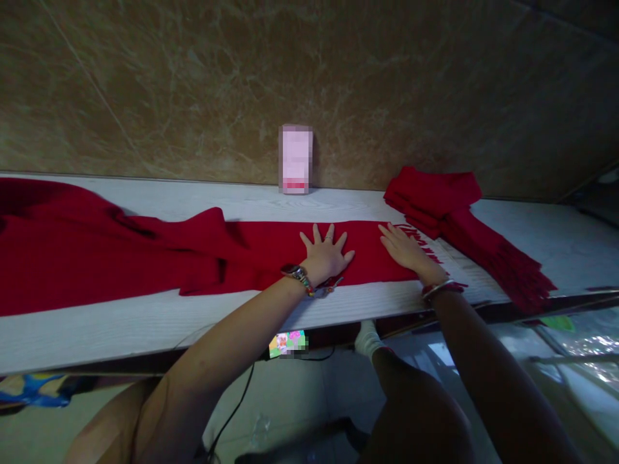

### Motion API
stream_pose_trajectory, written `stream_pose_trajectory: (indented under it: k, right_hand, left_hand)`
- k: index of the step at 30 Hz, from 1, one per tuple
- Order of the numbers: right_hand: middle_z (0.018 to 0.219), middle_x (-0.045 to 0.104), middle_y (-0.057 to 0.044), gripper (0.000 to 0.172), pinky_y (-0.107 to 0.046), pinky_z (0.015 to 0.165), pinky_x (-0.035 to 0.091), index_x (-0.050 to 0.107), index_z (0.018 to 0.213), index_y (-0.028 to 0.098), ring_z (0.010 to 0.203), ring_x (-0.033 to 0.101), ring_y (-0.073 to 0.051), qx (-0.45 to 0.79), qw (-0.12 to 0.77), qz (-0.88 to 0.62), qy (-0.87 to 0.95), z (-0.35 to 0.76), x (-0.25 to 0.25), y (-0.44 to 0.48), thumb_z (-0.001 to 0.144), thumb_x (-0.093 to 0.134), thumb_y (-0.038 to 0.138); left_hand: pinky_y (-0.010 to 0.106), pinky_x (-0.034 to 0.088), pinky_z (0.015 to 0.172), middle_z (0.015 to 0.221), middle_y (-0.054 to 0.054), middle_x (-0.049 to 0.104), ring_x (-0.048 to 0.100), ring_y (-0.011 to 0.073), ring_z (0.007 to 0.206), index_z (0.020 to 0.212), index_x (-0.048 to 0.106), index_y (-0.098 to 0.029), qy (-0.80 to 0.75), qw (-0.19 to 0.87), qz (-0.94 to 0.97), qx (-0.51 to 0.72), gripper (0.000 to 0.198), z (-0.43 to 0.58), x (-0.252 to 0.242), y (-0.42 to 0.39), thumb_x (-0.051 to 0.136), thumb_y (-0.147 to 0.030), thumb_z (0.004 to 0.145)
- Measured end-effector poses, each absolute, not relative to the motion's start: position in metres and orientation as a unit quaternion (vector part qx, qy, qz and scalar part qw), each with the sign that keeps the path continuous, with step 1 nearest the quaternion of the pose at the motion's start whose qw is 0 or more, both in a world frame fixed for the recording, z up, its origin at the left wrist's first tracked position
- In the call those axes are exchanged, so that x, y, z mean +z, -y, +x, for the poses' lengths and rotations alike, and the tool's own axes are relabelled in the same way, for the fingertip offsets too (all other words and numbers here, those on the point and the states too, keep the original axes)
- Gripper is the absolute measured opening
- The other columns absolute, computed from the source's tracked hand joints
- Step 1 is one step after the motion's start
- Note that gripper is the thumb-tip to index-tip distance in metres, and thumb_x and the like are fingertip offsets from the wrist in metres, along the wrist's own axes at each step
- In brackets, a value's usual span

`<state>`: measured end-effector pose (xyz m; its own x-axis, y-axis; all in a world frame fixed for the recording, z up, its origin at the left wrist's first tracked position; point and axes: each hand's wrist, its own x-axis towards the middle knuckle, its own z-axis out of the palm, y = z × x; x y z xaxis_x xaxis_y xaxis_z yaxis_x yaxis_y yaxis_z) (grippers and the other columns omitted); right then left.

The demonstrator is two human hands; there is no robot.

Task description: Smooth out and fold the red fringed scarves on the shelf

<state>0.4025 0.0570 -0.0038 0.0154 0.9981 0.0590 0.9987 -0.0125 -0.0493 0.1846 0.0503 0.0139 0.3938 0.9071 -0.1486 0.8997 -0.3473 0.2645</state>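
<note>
The long red cloth (271, 248) runs out of the frame at the left edge, and the patches of it beneath the left grip (325, 259) and right grip (402, 248) are hidden. Pixelation blurs the pink box-like object (296, 158) at upper centre, so its print is unreadable. At lower centre, a lit screen (286, 343) is partly pixelated. The blue item (39, 390) at lower left is cut off by the frame, and the clear object (260, 428) on the floor (304, 390) is too faint to identify.

- Left hand (323, 261): palm down, fingers (317, 234) splayed wide.
- Right hand (403, 250): palm down, fingers closer together, angled leftward.
- Left arm (236, 338), right arm (488, 348): bare, reaching forward, converging; hands well short of touching.
</note>
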Motion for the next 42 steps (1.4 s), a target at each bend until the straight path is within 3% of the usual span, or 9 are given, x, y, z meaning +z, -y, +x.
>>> stream_pose_trajectory:
  k: [4,7,12,17,23,27,30,35,42]
  right_hand:
    - [0.143,0.043,-0.016,0.051,-0.065,0.101,0.031,0.045,0.137,0.017,0.133,0.038,-0.033,-0.064,0.055,-0.717,0.691,0.41,0.002,-0.058,0.092,0.027,0.031]
    - [0.146,0.039,-0.015,0.05,-0.064,0.103,0.029,0.045,0.137,0.015,0.135,0.034,-0.034,-0.098,0.086,-0.692,0.71,0.384,0.009,-0.058,0.092,0.026,0.03]
    - [0.149,0.036,-0.01,0.05,-0.057,0.107,0.029,0.041,0.14,0.02,0.137,0.031,-0.027,-0.024,0.074,-0.651,0.755,0.338,0.004,-0.059,0.094,0.025,0.031]
    - [0.148,0.039,-0.007,0.049,-0.057,0.106,0.03,0.041,0.14,0.026,0.136,0.034,-0.026,-0.007,0.07,-0.672,0.737,0.359,-0.01,-0.064,0.094,0.025,0.034]
    - [0.146,0.04,-0.014,0.053,-0.059,0.105,0.032,0.042,0.139,0.016,0.134,0.036,-0.03,-0.02,0.046,-0.708,0.704,0.4,-0.007,-0.069,0.091,0.025,0.029]
    - [0.145,0.041,-0.016,0.051,-0.067,0.103,0.026,0.046,0.136,0.013,0.133,0.036,-0.035,-0.065,0.037,-0.724,0.686,0.395,0.007,-0.061,0.09,0.028,0.028]
    - [0.147,0.038,-0.014,0.051,-0.065,0.105,0.024,0.045,0.137,0.014,0.135,0.033,-0.034,-0.085,0.076,-0.682,0.723,0.373,0.009,-0.051,0.091,0.029,0.031]
    - [0.146,0.04,-0.009,0.05,-0.06,0.106,0.028,0.043,0.138,0.024,0.135,0.034,-0.028,0.001,0.082,-0.678,0.731,0.35,-0.003,-0.036,0.093,0.028,0.036]
    - [0.149,0.035,-0.011,0.053,-0.055,0.108,0.028,0.038,0.142,0.019,0.136,0.032,-0.027,-0.011,0.046,-0.687,0.725,0.377,-0.008,-0.04,0.093,0.026,0.036]
  left_hand:
    - [0.072,0.005,0.105,0.157,0.002,0.011,-0.002,0.0432,0.14,0.147,0.024,-0.03,-0.547,0.148,0.823,0.029,0.063,0.185,0.012,-0.051,0.024,-0.057,0.09]
    - [0.072,0.004,0.105,0.157,0.002,0.009,-0.002,0.0428,0.14,0.147,0.023,-0.029,-0.549,0.152,0.822,0.019,0.063,0.185,0.013,-0.05,0.025,-0.056,0.09]
    - [0.071,0.005,0.106,0.157,0.003,0.01,-0.001,0.0416,0.141,0.147,0.023,-0.028,-0.548,0.152,0.822,0.022,0.063,0.184,0.016,-0.049,0.025,-0.055,0.09]
    - [0.071,0.004,0.106,0.157,0.001,0.011,-0.002,0.0407,0.141,0.147,0.025,-0.03,-0.551,0.16,0.818,0.028,0.063,0.184,0.014,-0.049,0.026,-0.056,0.09]
    - [0.071,0.003,0.106,0.157,0.0,0.009,-0.003,0.0415,0.141,0.147,0.024,-0.03,-0.549,0.169,0.818,0.03,0.063,0.184,0.014,-0.049,0.026,-0.055,0.09]
    - [0.071,0.002,0.106,0.157,0.001,0.007,-0.004,0.0415,0.141,0.147,0.023,-0.029,-0.548,0.175,0.817,0.022,0.062,0.185,0.016,-0.049,0.026,-0.055,0.09]
    - [0.071,0.002,0.106,0.157,0.0,0.007,-0.004,0.0413,0.141,0.147,0.023,-0.029,-0.551,0.176,0.815,0.017,0.063,0.186,0.017,-0.049,0.027,-0.054,0.09]
    - [0.07,0.002,0.107,0.157,-0.001,0.007,-0.004,0.0398,0.141,0.147,0.022,-0.03,-0.55,0.172,0.817,0.021,0.062,0.185,0.016,-0.049,0.026,-0.055,0.09]
    - [0.069,0.002,0.107,0.157,0.001,0.008,-0.005,0.0397,0.141,0.147,0.022,-0.029,-0.548,0.165,0.82,0.016,0.062,0.186,0.017,-0.047,0.024,-0.055,0.091]
